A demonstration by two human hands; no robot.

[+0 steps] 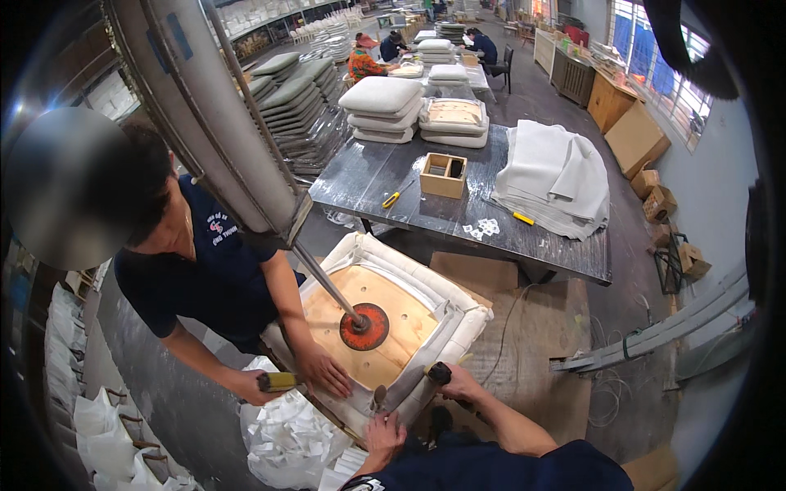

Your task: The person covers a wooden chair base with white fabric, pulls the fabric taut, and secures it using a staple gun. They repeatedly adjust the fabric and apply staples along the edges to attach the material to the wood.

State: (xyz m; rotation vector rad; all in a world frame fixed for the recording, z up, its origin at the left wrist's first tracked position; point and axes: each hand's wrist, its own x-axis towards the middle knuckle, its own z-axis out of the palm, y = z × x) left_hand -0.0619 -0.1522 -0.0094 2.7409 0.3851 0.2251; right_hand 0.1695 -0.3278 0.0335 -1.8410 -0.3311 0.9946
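An upholstered seat cushion (472,316) with a light fabric cover lies underside up, its bare wooden board (401,286) showing. A metal rod with a round red pad (364,327) presses on the board's middle. My left hand (383,435) is at the near edge of the cover, fingers closed against the fabric. Just above its fingertips is a small greyish object (378,398) whose kind I cannot make out. My right hand (461,383) grips a hand tool with a rounded black end (440,374) beside the cushion's near right corner; the rest of the tool is unclear.
Across from me at left, a co-worker's hand (325,370) rests on the cushion; their other holds a yellow-and-black tool (280,381). Behind stands a dark table (344,182) with stacked cushions (382,96), a wooden box (443,176) and folded fabric (553,168). A white bag (291,434) lies below.
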